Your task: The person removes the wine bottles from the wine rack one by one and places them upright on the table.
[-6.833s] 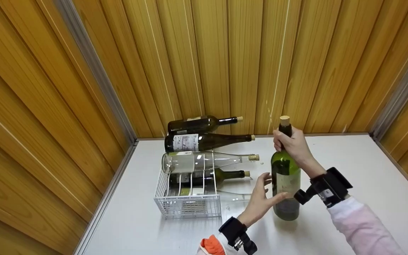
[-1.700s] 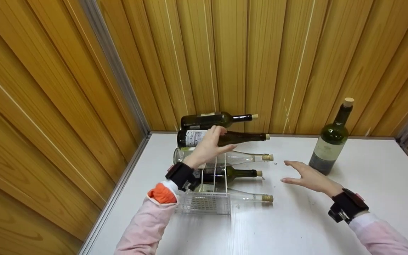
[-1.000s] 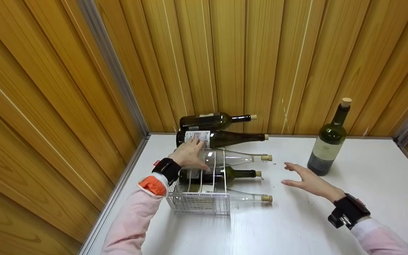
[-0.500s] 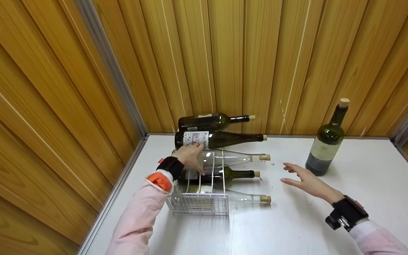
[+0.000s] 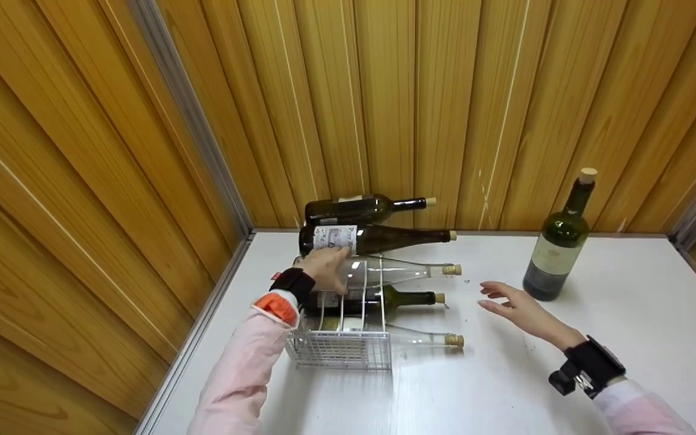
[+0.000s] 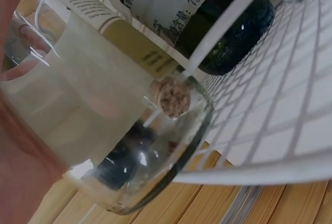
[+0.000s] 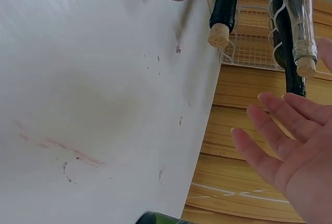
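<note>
My left hand (image 5: 324, 269) grips the body of a clear glass bottle (image 5: 397, 270) lying in a white wire rack (image 5: 342, 350), its cork pointing right. The left wrist view shows the bottle's thick base (image 6: 171, 167) against the palm. My right hand (image 5: 523, 311) hovers over the table to the right of the corks, fingers extended and holding nothing. Behind it stands an upright green wine bottle (image 5: 556, 254) with a cork and a pale label. The right wrist view shows the open palm (image 7: 301, 146) near the corked necks.
Two dark bottles, one with a white label (image 5: 393, 237) and one farther back (image 5: 354, 209), lie behind the clear one. A green bottle (image 5: 399, 298) and another clear bottle (image 5: 414, 336) lie toward the front of the rack. Wood-panelled walls (image 5: 384, 121) border the white table (image 5: 444, 393).
The green bottle, earlier held by its neck in my right hand, now stands farther right, released. My left hand has moved over the rack and taken hold of the clear bottle.
</note>
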A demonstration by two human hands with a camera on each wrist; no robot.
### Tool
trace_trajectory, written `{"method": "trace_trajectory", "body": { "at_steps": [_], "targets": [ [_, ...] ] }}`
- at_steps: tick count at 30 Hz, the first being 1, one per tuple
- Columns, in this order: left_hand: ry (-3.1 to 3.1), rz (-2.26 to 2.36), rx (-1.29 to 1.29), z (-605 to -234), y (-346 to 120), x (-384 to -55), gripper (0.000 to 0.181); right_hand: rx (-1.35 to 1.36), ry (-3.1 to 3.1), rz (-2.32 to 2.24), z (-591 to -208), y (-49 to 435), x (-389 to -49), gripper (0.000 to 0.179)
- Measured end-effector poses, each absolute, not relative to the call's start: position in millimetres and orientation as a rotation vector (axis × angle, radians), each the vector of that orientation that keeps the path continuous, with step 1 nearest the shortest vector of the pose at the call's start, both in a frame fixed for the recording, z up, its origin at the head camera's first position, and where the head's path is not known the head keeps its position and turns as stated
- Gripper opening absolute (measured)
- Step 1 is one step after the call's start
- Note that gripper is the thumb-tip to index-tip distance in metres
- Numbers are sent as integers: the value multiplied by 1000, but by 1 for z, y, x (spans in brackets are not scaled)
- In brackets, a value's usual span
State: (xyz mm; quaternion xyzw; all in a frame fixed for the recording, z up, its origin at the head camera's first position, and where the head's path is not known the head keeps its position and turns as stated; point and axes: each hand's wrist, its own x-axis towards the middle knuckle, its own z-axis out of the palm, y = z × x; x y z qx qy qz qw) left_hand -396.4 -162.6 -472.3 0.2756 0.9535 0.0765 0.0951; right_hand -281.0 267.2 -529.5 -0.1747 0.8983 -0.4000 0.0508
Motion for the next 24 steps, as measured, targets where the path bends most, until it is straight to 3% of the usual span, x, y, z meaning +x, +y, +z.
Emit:
{"method": "trace_trajectory", "body": {
  "at_steps": [10, 24],
  "targets": [
    [2864, 193, 838, -472, -167, -397, 78, -468, 2685, -1346, -531, 260, -279, 54],
    [2855, 300, 810, -448, -154, -378, 69, -406, 2646, -1386, -528, 259, -279, 57]
  ]
}}
